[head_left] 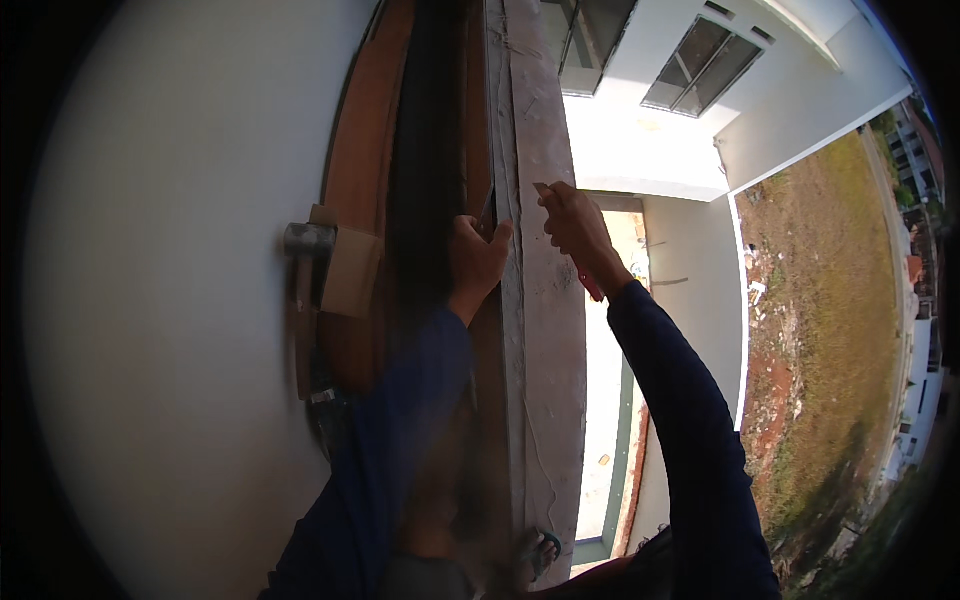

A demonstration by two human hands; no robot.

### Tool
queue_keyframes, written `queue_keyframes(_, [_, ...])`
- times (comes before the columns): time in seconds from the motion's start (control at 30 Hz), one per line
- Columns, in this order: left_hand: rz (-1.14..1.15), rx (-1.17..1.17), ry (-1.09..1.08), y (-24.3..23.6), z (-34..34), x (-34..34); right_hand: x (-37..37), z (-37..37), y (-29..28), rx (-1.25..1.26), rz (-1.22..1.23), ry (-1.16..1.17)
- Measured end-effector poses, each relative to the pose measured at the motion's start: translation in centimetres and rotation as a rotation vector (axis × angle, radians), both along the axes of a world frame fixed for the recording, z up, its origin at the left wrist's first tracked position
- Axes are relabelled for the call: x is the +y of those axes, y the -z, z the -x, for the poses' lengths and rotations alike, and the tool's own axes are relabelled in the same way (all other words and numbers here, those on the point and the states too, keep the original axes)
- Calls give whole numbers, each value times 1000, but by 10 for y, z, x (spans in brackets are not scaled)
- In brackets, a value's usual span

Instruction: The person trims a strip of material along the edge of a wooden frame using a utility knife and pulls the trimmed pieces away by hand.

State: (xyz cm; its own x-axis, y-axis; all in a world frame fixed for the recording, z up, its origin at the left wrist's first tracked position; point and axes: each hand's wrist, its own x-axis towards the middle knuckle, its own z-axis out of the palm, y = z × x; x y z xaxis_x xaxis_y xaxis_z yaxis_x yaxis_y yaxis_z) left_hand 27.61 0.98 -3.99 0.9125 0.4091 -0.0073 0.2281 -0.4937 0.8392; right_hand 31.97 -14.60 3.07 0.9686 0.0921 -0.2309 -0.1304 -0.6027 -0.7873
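Observation:
My right hand (578,230) is closed round a utility knife with a red handle (590,282), its short blade poking up past my thumb over the rough concrete ledge (548,400). To its left, my left hand (478,258) has its fingers curled over the edge of a narrow metal track (503,330) that runs along the ledge, with a dark thin strip (487,205) at the fingertips. Whether the strip is a separate piece I cannot tell. A long dark channel (425,120) and brown wooden boards (362,120) lie left of this hand.
A hammer (308,240) and cardboard box (350,270) lie on the boards by the white wall (170,300). My sandaled foot (545,548) is low on the ledge. Right of the ledge is a drop to a lower level, white walls with windows (700,68) and grassy ground (810,330).

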Motion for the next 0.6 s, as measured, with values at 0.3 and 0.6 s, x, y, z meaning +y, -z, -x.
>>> queue_keyframes(0.3, [196,84,130,-14,0,10,58,-153,40,-209,214,-110])
queue_keyframes(0.6, [323,141,131,-14,-1,20,73,-191,54,-125,325,-41])
